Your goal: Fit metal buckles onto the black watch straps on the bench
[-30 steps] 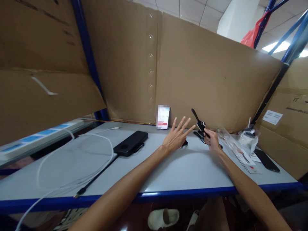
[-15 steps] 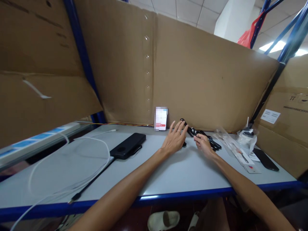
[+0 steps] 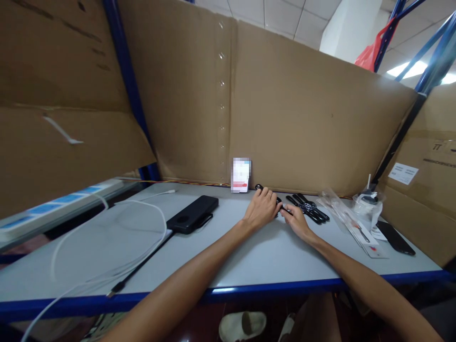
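My left hand (image 3: 262, 208) is closed over a long, glossy black handled tool (image 3: 286, 210), whose rounded far end pokes out past the fingers. Its exact kind is not clear, and much of it lies hidden under that hand. The thumb and fingers of my right hand (image 3: 295, 222) pinch the tool's near end. Both hands are close together, low over the grey tabletop (image 3: 249, 263). Just right of them lies a bunch of similar glossy black pieces (image 3: 308, 208), several side by side. A lit phone (image 3: 241, 175) leans upright behind my left hand.
Clear plastic packets (image 3: 347, 219), a bagged white item (image 3: 367, 204) and a dark phone (image 3: 396, 237) lie at the right. A black power bank (image 3: 194, 214), white cable (image 3: 162, 213) and power strip (image 3: 60, 204) occupy the left. Cardboard (image 3: 313, 118) walls the back.
My left hand has closed from spread fingers onto the black tool. My right hand has drawn the tool left, away from the bunch of black pieces. The view has shifted slightly.
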Demonstrator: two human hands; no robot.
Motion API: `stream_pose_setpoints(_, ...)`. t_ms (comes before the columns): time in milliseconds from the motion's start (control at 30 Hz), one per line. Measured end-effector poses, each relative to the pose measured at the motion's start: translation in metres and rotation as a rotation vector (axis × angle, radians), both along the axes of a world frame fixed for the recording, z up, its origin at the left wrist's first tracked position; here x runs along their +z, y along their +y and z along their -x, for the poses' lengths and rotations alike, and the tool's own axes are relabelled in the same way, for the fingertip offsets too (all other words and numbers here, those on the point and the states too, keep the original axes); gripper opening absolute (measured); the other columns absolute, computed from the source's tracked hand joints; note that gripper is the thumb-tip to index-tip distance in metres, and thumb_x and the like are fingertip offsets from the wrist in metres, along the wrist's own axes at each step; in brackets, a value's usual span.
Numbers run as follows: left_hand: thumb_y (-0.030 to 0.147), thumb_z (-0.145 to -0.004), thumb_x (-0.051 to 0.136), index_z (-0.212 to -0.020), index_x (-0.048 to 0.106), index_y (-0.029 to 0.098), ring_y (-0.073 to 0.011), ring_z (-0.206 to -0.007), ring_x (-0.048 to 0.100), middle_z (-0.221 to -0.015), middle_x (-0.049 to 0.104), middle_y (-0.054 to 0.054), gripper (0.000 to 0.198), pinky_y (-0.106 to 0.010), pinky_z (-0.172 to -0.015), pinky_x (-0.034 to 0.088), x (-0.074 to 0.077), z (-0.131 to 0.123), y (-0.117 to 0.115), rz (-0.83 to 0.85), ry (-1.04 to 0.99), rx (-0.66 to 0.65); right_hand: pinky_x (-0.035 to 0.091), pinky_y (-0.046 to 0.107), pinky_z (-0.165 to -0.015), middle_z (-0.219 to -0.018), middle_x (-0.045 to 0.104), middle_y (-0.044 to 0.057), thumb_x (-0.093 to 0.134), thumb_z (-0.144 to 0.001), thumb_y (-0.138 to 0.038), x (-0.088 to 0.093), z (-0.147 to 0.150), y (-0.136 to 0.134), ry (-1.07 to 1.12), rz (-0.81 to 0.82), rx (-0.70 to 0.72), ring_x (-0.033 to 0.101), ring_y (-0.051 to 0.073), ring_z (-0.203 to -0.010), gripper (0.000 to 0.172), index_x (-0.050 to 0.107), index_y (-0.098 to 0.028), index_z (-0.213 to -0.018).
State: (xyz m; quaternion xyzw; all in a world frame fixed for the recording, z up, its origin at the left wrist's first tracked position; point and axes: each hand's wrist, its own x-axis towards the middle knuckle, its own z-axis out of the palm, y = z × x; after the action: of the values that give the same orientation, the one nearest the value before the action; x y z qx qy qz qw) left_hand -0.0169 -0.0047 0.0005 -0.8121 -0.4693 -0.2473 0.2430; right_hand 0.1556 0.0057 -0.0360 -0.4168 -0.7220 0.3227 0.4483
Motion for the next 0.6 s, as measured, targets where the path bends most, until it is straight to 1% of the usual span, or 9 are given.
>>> stream_pose_setpoints(167, 0.035, -0.103, 0.034, -0.096, 0.064, 0.015, -0.0305, -0.099, 0.054, -0.098, 0.064, -0.016, 0.036, -0.046, -0.086, 0.040, -0.0046, -0.0018, -0.0002, -0.015, -0.067, -0.014, 0.033, 0.027, -0.058, -0.057, 0.046, -0.003, 0.054, -0.085, -0.042, -0.0001, 0.0004, -0.0027, -0.024, -0.046, -0.016, 0.044, 0.016, -0.060, 0.029, 0.047, -0.022, -0.066)
stream_pose_setpoints(300, 0.037, -0.103, 0.036, -0.094, 0.062, 0.016, -0.0305, -0.099, 0.054, -0.097, 0.065, -0.016, 0.034, -0.046, -0.086, 0.040, -0.0094, -0.0059, 0.0010, 0.012, -0.138, 0.005, 0.033, 0.027, -0.059, -0.058, 0.046, -0.003, 0.054, -0.087, -0.043, -0.0014, 0.0008, -0.0051, -0.053, -0.105, -0.076, 0.044, 0.016, -0.061, 0.031, 0.044, -0.022, -0.066)
stream_pose_setpoints(400, 0.036, -0.103, 0.038, -0.093, 0.061, 0.016, -0.0306, -0.099, 0.054, -0.097, 0.066, -0.015, 0.032, -0.045, -0.085, 0.039, -0.0095, -0.0074, 0.0005, -0.002, -0.139, 0.007, 0.032, 0.028, -0.059, -0.057, 0.046, -0.003, 0.053, -0.088, -0.045, -0.0014, 0.0012, -0.0069, -0.058, -0.148, -0.098, 0.043, 0.016, -0.060, 0.032, 0.044, -0.023, -0.067)
stream_pose_setpoints(600, 0.030, -0.100, 0.042, -0.093, 0.060, 0.016, -0.0299, -0.099, 0.054, -0.097, 0.066, -0.015, 0.023, -0.043, -0.085, 0.038, -0.0080, -0.0078, -0.0029, -0.017, -0.142, 0.010, 0.031, 0.028, -0.060, -0.058, 0.047, -0.003, 0.052, -0.090, -0.045, -0.0010, 0.0021, -0.0082, -0.067, -0.184, -0.108, 0.043, 0.016, -0.060, 0.032, 0.045, -0.022, -0.069)
